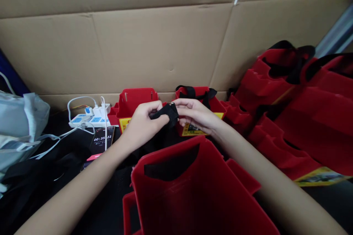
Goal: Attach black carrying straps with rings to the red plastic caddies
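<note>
My left hand (143, 123) is closed, with the thumb on top, around a folded black webbing strap (171, 114). My right hand (196, 113) meets it from the other side, its fingertips pinching the strap's edge by a small shiny metal bit. Part of the strap is hidden behind my fingers. Below and nearer to me stands a red plastic bin (176, 194) with an open top and a slot in its far wall. Dark material shows through that slot.
Behind my hands stand a red bin (138, 97) and another with a black strap (190, 91). Several red bins (309, 117) are stacked at right. At left are a power strip (95, 119), a phone (103, 137) and a pale bag (16, 121). A cardboard wall (154, 47) rises behind.
</note>
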Available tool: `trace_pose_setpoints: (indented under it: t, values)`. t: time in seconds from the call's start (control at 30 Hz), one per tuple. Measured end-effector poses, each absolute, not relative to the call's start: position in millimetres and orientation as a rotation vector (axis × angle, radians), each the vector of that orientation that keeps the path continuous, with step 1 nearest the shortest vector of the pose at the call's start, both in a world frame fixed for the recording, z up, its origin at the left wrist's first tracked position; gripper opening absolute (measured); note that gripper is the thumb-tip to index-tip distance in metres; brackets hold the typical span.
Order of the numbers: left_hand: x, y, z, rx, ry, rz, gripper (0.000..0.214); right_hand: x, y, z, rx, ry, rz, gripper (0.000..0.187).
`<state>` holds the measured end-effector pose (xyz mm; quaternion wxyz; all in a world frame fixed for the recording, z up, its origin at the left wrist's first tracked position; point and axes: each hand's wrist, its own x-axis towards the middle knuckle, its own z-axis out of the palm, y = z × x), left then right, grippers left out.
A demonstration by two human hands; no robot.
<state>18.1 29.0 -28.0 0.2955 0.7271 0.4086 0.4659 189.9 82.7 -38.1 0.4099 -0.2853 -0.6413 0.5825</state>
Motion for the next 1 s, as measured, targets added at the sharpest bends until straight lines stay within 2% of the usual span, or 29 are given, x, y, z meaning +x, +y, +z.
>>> trace_pose_setpoints:
  t: [0.13, 0.33, 0.47, 0.67, 0.9, 1.0]
  values:
    - [15, 34, -28, 1.813, 1.127, 1.280, 0.016, 196, 83, -30, -0.718, -1.589, 1.414, 0.017]
    - [15, 34, -30, 1.737, 0.914, 1.137, 0.013, 193, 74, -25, -0.795, -1.579, 1.167, 0.019]
    - [18, 36, -34, 1.780, 1.000, 1.196, 0.015, 186, 65, -25, -0.714, -1.616, 1.158, 0.017]
    - [15, 37, -32, 1.715, 1.125, 1.248, 0.024, 186, 67, -28, -0.614, -1.710, 1.157, 0.032]
    - [14, 42, -38, 1.731, 1.113, 1.305, 0.027, 182, 65, -29, -0.628, -1.813, 1.134, 0.038]
    - [15, 42, -39, 1.776, 1.108, 1.330, 0.030, 182, 62, -28, -0.653, -1.881, 1.077, 0.027]
